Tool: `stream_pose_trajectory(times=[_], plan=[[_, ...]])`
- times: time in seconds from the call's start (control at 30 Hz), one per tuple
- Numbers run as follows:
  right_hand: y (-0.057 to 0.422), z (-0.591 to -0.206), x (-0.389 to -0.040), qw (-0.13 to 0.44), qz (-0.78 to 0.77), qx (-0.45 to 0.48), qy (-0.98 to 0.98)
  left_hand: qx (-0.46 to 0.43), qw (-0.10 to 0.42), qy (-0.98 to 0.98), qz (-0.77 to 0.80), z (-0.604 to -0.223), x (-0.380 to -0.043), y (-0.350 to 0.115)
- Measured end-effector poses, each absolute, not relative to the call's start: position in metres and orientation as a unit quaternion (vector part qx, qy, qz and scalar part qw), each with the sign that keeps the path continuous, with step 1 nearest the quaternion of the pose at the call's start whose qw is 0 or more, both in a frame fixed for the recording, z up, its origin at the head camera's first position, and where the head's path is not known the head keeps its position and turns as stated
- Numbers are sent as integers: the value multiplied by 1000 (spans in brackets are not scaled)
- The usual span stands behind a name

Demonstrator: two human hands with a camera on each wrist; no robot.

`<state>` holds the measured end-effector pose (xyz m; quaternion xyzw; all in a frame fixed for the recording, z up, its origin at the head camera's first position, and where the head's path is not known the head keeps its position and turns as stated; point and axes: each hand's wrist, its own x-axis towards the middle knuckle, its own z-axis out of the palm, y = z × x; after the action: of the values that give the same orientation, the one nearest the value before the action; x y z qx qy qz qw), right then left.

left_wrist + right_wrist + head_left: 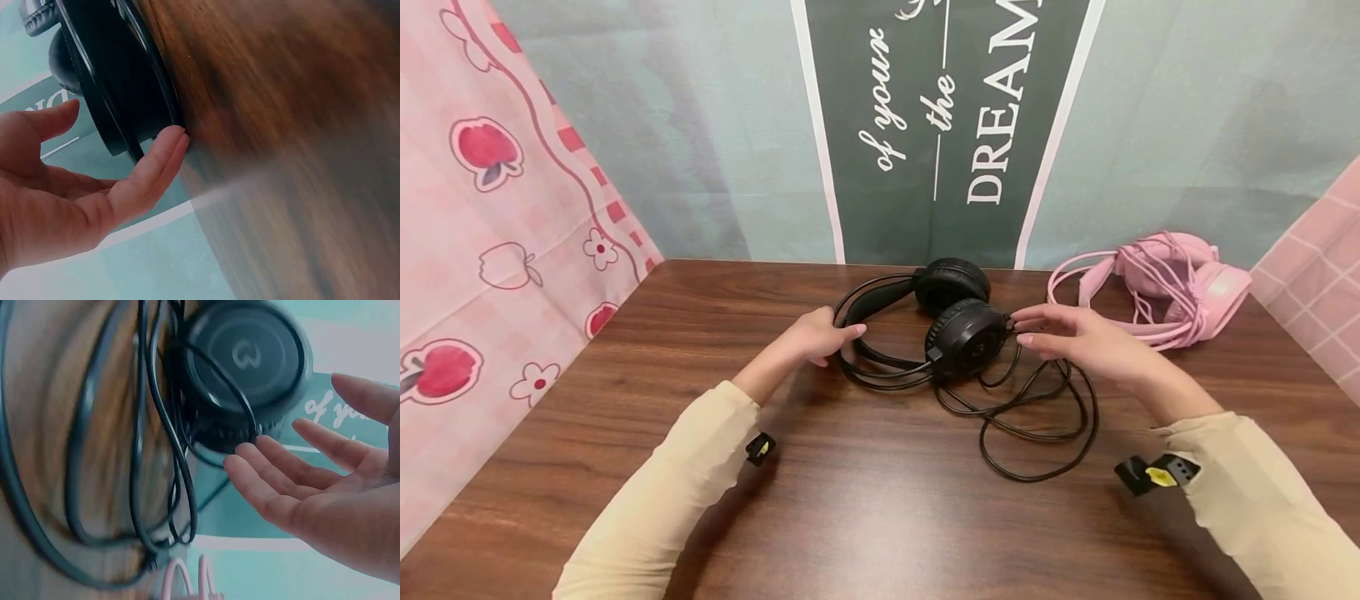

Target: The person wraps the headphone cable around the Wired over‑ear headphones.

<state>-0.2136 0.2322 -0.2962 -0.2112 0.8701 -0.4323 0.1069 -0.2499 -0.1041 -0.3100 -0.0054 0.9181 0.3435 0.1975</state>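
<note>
The black headset lies at the far middle of the table, left of the pink headset. The left hand, thumb and fingers apart, touches the black headband; the right hand, fingers also parted, is at the near earcup.

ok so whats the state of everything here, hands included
Black over-ear headphones: lying on the wood-grain table
Black headphone cable: unbundled, in loose loops
Pink headphones: lying on the table, bundled with pink cable
Left hand: fingers at the black headband, thumb apart
Right hand: fingers extended beside the black cable
</note>
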Motion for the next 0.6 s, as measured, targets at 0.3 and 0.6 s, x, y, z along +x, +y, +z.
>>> stream_pose_trajectory(times=[0.3,0.6], plan=[[242,-297,-231,98,-397,-187,893,-14,194,938,286,-313,-266,-93],[235,-306,-240,17,-361,-196,912,-26,200,950,237,-319,-272,-89]])
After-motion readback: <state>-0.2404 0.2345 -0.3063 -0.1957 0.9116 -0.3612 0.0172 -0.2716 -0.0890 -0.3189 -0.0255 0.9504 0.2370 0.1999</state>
